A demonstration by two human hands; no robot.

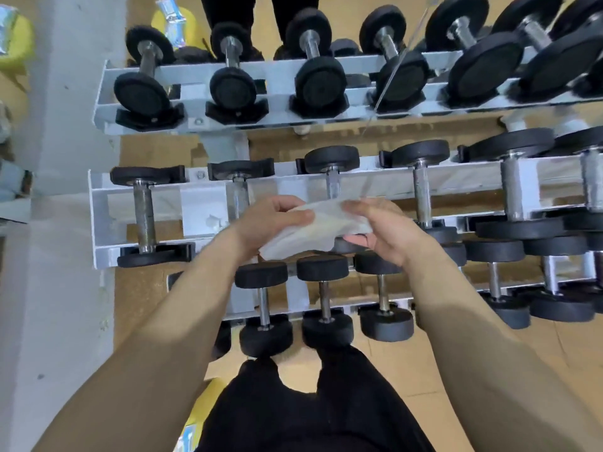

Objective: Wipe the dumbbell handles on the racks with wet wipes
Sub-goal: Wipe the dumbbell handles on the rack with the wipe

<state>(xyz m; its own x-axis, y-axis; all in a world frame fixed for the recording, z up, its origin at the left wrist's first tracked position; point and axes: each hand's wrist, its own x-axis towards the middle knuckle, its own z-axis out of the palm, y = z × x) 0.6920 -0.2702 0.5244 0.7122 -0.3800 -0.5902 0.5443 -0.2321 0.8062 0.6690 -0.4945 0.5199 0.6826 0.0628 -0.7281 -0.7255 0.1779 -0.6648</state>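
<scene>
The wet wipe [321, 225] sat at the centre of the frame, stretched between both hands over the middle tier [98, 220] of the rack; it covered the lower part of one dumbbell handle [333, 187], and whether it touched that handle could not be told; the left hand [274, 220] likewise hid most of the neighbouring handle [239, 195]; the left hand pinched the wipe's left edge, thumb laid on top and fingers curled beneath; the right hand [385, 233] gripped the right edge with its fingers bent round it, their tips partly out of sight under the sheet; every tier ran off the frame's right edge, smeared by the wide lens; the lower-tier dumbbells [264, 301] were partly masked by the forearms; the wipe looked thin, white, limp and creased; the handles were bare steel cylinders, some dull and roughened; the weight heads [143, 96] were round black discs, matt and rubbery; the rack rails were flat, pale painted metal; black trousers [310, 412] filled the bottom centre; a crinkled foil packet [171, 21] lay at upper left, its print unreadable
</scene>
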